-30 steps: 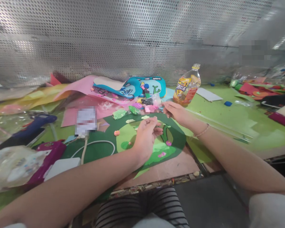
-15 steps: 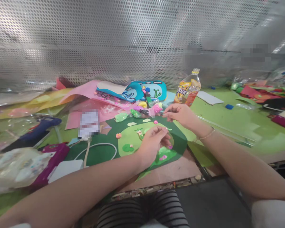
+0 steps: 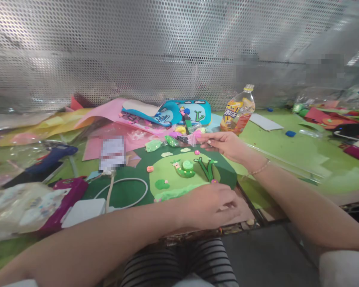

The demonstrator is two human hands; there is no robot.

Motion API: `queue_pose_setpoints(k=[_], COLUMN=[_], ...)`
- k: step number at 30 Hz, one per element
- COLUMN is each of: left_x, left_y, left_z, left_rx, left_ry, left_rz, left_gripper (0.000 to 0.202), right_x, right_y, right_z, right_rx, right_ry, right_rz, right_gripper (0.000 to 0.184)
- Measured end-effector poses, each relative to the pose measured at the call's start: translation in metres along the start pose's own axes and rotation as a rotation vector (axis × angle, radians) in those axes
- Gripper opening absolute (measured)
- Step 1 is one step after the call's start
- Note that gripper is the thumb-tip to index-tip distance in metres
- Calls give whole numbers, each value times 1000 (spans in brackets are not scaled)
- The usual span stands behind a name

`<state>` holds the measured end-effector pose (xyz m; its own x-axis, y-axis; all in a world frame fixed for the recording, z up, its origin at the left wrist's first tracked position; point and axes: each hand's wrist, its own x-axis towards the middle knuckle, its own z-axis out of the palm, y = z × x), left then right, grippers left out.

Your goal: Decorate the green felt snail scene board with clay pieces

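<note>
My left hand [image 3: 212, 205] rests at the near edge of a dark green felt board [image 3: 128, 193], fingers curled together over the board's front rim; what they hold, if anything, is hidden. My right hand [image 3: 224, 144] reaches to the board's far side, fingertips pinched on a small clear bag of pink clay [image 3: 196, 136]. On the board's light green patch sits a green clay snail figure [image 3: 185, 169], with dark green stems [image 3: 208, 167] beside it. More small bags of green clay [image 3: 153, 145] lie at the board's back edge.
A plastic drink bottle [image 3: 237, 111] stands behind my right hand. A blue craft piece [image 3: 179, 111] and pink paper sheets [image 3: 107, 115] lie at the back. On the left are a blue glue gun [image 3: 52, 157], a magenta case [image 3: 66, 195], a white charger [image 3: 83, 207] and its cable [image 3: 128, 181].
My left hand dropped from above the light green patch to the board's near edge, uncovering the snail figure. My right hand moved slightly left to the pink clay bag.
</note>
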<state>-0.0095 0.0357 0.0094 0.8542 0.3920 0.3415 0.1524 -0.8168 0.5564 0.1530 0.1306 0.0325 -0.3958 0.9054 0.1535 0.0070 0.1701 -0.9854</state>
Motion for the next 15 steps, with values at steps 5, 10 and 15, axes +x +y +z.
queue_pose_setpoints(k=[5,10,15], left_x=[-2,-4,-5], left_y=[1,2,3], left_z=[12,16,14], left_rx=[197,315,383], left_ry=[39,-115,-195], left_rz=[337,392,377], left_gripper=[27,32,33], right_x=[0,-2,-3], right_y=[-4,-8,-9], right_z=[1,2,6], right_rx=[-88,-90,-165], right_ry=[71,72,16], right_rz=[-28,-36,-32], right_gripper=[22,25,23])
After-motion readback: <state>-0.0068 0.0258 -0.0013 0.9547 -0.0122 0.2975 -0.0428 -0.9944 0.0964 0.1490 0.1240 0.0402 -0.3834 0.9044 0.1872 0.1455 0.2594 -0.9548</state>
